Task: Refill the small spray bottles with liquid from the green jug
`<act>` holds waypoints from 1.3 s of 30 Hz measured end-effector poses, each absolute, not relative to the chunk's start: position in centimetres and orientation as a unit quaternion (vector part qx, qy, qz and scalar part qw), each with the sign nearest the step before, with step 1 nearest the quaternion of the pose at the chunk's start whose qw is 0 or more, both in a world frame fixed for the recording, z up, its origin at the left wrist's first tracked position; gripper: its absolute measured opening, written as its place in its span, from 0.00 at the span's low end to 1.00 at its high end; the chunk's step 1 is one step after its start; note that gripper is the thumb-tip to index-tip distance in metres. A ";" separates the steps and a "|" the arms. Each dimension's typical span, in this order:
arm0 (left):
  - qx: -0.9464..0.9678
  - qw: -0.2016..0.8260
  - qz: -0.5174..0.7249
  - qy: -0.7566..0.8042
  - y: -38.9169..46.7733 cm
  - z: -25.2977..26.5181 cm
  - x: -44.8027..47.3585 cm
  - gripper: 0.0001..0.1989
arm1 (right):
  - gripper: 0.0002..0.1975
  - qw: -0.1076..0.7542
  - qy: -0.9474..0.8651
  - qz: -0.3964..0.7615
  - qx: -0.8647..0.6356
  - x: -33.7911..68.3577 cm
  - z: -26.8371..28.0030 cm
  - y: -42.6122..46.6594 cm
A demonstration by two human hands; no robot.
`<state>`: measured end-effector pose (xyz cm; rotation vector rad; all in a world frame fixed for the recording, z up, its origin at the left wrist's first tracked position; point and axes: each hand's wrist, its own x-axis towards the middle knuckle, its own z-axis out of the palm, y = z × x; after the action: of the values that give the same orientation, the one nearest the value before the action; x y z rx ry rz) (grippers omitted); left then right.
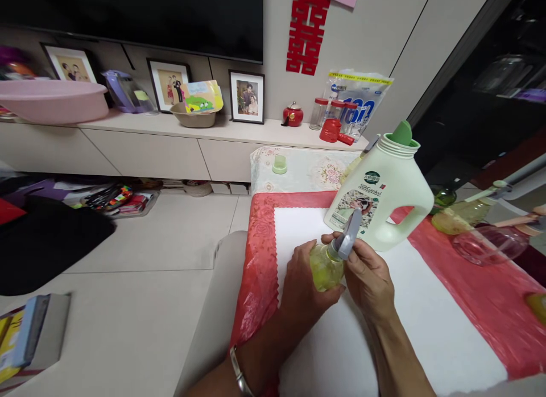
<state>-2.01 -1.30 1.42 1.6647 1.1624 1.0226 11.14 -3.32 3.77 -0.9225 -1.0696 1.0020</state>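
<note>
A: Yellow-green liquid shows through the small spray bottle (325, 267) held over the white cloth (409, 317) on the tabletop (490, 294). Which hand has it?

B: Both. The left hand (303, 289) is wrapped around the bottle's body from the left, fingers closed on it. The right hand (370, 277) grips the grey spray head (347, 238) at the top, thumb and fingers pinched around it.

A: And the big jug?

B: The pale green detergent jug (386, 192) stands just behind the hands, tilted in the view, its handle toward the right and a green spout at the open neck. It rests on the white cloth, which lies over a red covering.

A: Anything else close by?

B: A small green cap (279, 164) sits well back on a floral cloth (307, 170). To the right, a clear pink glass vessel (490, 243) lies on the red covering. A bracelet (239, 374) circles the left wrist.
</note>
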 end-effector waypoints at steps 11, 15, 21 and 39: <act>0.656 0.433 0.398 0.473 -1.6 1.5 -2.0 0.40 | 0.16 0.660 -0.476 0.398 -0.423 10.9 3.4 -3.1; 0.648 0.432 0.402 0.482 -1.6 1.6 -1.9 0.39 | 0.16 0.653 -0.486 0.398 -0.424 10.6 3.3 -3.3; 0.661 0.426 0.402 0.469 -1.5 2.1 -2.0 0.37 | 0.17 0.646 -0.478 0.403 -0.439 10.5 2.9 -3.9; 0.649 0.434 0.409 0.472 -1.5 1.4 -1.8 0.41 | 0.18 0.624 -0.475 0.382 -0.488 9.4 3.6 -4.6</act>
<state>-1.84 -1.48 1.37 1.6175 1.1759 1.0176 9.38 -4.62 3.60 -1.1210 -1.0901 0.8770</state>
